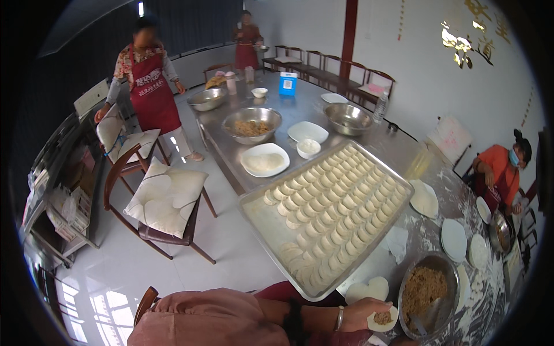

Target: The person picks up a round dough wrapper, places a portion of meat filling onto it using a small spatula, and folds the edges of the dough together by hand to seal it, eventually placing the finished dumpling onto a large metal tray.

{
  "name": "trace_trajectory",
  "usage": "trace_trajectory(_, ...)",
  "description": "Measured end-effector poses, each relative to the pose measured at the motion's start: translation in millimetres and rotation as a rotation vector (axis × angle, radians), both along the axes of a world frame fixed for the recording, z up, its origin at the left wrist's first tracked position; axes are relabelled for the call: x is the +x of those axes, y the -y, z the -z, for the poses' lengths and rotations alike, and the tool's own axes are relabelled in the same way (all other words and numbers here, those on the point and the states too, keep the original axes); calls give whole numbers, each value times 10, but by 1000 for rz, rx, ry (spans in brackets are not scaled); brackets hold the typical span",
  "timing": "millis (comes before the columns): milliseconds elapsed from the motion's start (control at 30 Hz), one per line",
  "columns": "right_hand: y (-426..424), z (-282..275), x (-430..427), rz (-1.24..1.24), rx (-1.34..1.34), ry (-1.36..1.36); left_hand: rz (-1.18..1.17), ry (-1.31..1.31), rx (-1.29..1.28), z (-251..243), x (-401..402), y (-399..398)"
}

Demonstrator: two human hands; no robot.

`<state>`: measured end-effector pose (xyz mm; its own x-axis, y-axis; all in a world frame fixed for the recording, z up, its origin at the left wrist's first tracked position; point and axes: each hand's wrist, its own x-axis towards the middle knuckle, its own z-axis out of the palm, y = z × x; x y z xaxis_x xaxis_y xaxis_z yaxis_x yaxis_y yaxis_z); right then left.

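My left hand (365, 313), reaching in from the lower left with a bracelet at the wrist, holds a round dough wrapper (371, 323) carrying a lump of filling (382, 318). Close to its right stands a steel bowl of minced filling (423, 287), with a spatula (418, 325) in it. Just above my hand lie more round wrappers (368, 289). A large metal tray (264, 220) holds rows of crescent dumplings (333, 194). Only a sliver of what seems to be my right hand (404, 342) shows at the bottom edge; its grip is hidden.
Flour dusts the steel table (433, 235). White plates (453, 240) and a wrapper stack (478, 251) sit at the right. Beyond the tray are a filling bowl (252, 125) and a flour bowl (308, 148). A cushioned chair (166, 197) stands left. Several people are nearby.
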<state>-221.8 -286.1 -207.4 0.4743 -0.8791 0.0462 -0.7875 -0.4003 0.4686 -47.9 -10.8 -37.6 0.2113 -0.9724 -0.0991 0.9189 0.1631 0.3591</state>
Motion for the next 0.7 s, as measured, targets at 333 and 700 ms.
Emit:
trace_trajectory(333,-299,-303,177,88,89,175,14,-7,-6,-14,26,-57)
trace_trajectory(700,-219,97,-97,-1,-349,882,15,-12,-7,11,9,-48)
